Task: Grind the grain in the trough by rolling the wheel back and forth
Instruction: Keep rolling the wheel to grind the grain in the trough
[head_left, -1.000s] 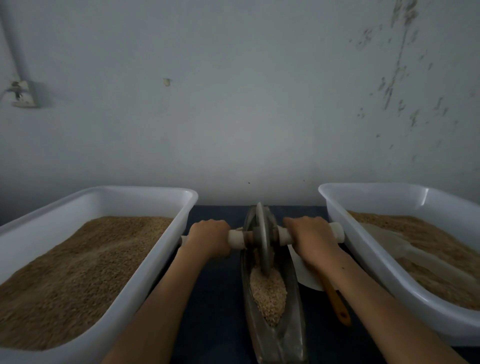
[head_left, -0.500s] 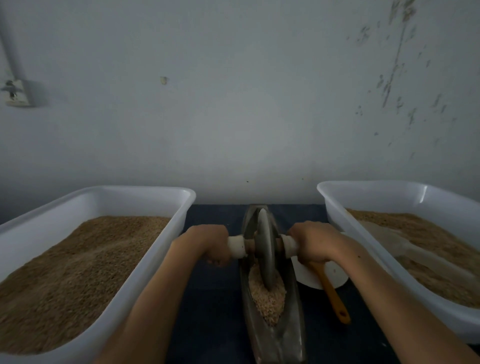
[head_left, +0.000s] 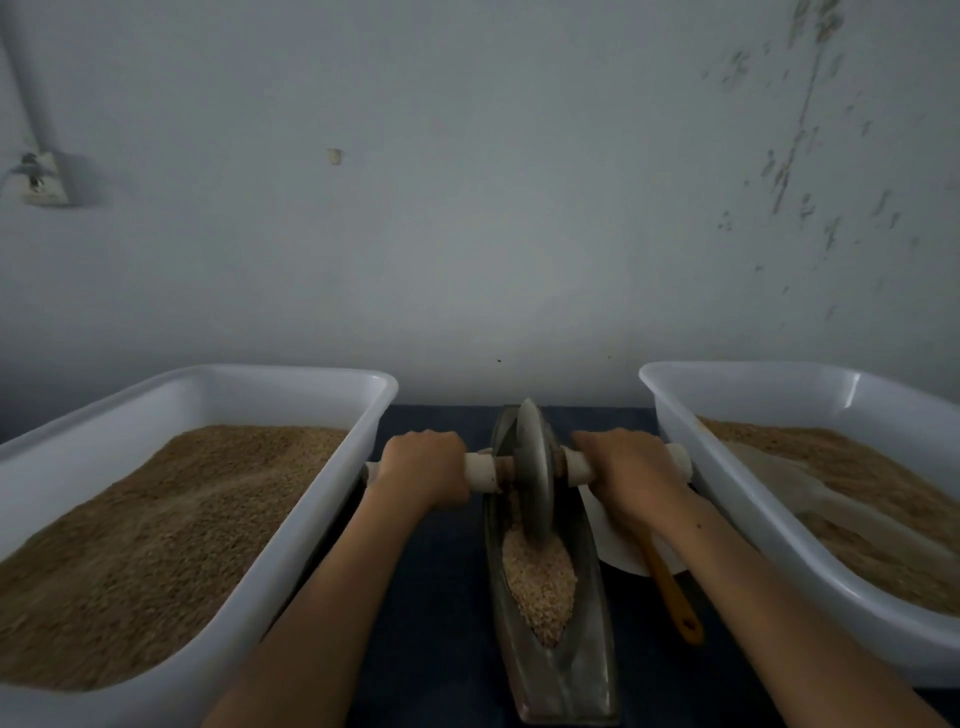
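A narrow boat-shaped metal trough (head_left: 582, 670) lies lengthwise on the dark table between two tubs. Pale crushed grain (head_left: 540, 582) fills its middle. A grey metal wheel (head_left: 532, 467) stands upright in the trough toward its far end, on a pale axle handle (head_left: 480, 470) that sticks out both sides. My left hand (head_left: 423, 467) grips the left end of the handle. My right hand (head_left: 626, 467) grips the right end. Both arms are stretched forward.
A large white tub (head_left: 322, 499) of brown grain stands at the left. Another white tub (head_left: 727, 499) with grain and a pale scoop stands at the right. A white plate (head_left: 618, 545) with an orange-handled tool (head_left: 672, 597) lies beside the trough. A wall rises close behind.
The wheel rolled toward me half a second ago and has now rolled away again to the trough's far end, with both hands staying on the handle.
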